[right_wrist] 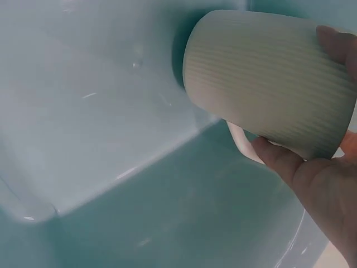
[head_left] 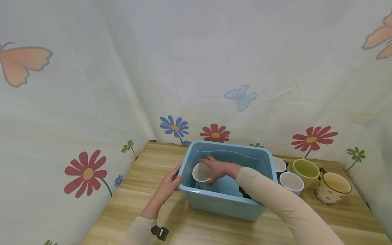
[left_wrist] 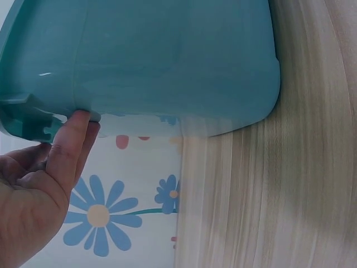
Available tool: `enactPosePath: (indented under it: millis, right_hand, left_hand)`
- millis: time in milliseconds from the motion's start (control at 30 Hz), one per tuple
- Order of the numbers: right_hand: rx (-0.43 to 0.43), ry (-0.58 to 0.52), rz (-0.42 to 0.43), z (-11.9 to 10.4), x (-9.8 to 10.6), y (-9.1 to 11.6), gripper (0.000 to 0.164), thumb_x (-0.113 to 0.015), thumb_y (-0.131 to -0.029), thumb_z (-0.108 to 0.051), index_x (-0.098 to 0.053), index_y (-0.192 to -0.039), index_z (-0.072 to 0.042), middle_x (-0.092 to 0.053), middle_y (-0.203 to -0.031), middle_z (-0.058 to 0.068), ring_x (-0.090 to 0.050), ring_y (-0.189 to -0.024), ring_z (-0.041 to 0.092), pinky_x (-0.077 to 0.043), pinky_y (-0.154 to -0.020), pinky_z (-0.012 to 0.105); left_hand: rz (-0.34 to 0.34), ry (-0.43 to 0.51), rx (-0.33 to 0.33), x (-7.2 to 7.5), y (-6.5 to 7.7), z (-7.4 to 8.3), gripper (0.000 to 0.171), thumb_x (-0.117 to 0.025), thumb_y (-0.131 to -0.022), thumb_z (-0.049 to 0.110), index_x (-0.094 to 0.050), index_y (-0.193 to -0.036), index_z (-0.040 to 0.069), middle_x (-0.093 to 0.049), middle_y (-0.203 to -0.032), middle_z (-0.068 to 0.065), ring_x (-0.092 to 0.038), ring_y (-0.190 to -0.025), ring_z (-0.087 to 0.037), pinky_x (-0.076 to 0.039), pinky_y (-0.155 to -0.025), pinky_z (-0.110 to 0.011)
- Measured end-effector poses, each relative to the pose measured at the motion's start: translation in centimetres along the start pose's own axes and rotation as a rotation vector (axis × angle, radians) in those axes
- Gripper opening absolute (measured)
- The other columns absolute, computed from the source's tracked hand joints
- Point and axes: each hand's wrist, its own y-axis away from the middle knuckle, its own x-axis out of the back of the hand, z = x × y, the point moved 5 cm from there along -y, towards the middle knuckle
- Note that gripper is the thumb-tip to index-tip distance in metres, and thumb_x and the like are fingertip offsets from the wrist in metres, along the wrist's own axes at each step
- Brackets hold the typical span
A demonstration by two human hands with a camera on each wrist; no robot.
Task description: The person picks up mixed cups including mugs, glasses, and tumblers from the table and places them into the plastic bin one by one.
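A light-blue plastic bin (head_left: 223, 204) stands on the wooden table. My left hand (head_left: 169, 183) grips its left rim, and the left wrist view shows the fingers (left_wrist: 70, 145) tucked beneath that rim. Inside the bin, toward its left end, my right hand (head_left: 216, 169) holds a white mug (head_left: 202, 174) by its sides near the top. Seen from the right wrist, the mug (right_wrist: 268, 78) has a ribbed wall, and its handle (right_wrist: 241, 142) shows beside the thumb. Its base is close to the bin floor (right_wrist: 95, 106); whether they touch I cannot tell.
Right of the bin stand several cups: two white-lined ones (head_left: 279, 165), (head_left: 291, 183), a green cup (head_left: 306, 172) and a spotted cream mug (head_left: 332, 189). A flower-printed curtain (head_left: 196, 85) hangs behind the wooden table (head_left: 156, 163).
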Motion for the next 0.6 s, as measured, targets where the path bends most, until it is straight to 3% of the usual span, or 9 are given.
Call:
enactPosePath:
  millis: [167, 367, 600]
  right_hand:
    - [-0.034, 0.039, -0.018, 0.41, 0.05, 0.19, 0.102, -0.088, -0.079, -0.019, -0.029, -0.161, -0.019, -0.036, -0.151, 0.014, -0.041, -0.133, 0.033, -0.05, -0.109, 0.054]
    - [-0.067, 0.113, -0.02, 0.94, -0.1, 0.44, 0.1, -0.089, -0.078, -0.023, -0.033, -0.16, -0.021, -0.04, -0.147, 0.012, -0.043, -0.13, 0.031, -0.051, -0.108, 0.052]
    - [-0.08, 0.11, -0.006, 0.9, 0.15, 0.56, 0.097, -0.089, -0.078, -0.024, -0.035, -0.158, -0.018, -0.041, -0.144, 0.013, -0.044, -0.127, 0.032, -0.051, -0.107, 0.052]
  left_hand:
    - [0.0, 0.008, 0.002, 0.05, -0.01, 0.06, 0.057, -0.051, -0.101, 0.01, -0.04, -0.157, 0.004, -0.058, -0.141, -0.031, -0.067, -0.106, -0.028, -0.059, -0.07, -0.029]
    - [0.0, -0.006, 0.013, 0.11, 0.2, 0.28, 0.058, -0.052, -0.1, 0.011, -0.04, -0.157, 0.006, -0.056, -0.143, -0.031, -0.066, -0.111, -0.032, -0.061, -0.073, -0.034]
    - [-0.001, -0.011, 0.01, 0.04, 0.22, 0.52, 0.058, -0.052, -0.101, 0.011, -0.04, -0.157, 0.005, -0.056, -0.143, -0.031, -0.066, -0.112, -0.033, -0.062, -0.073, -0.035]
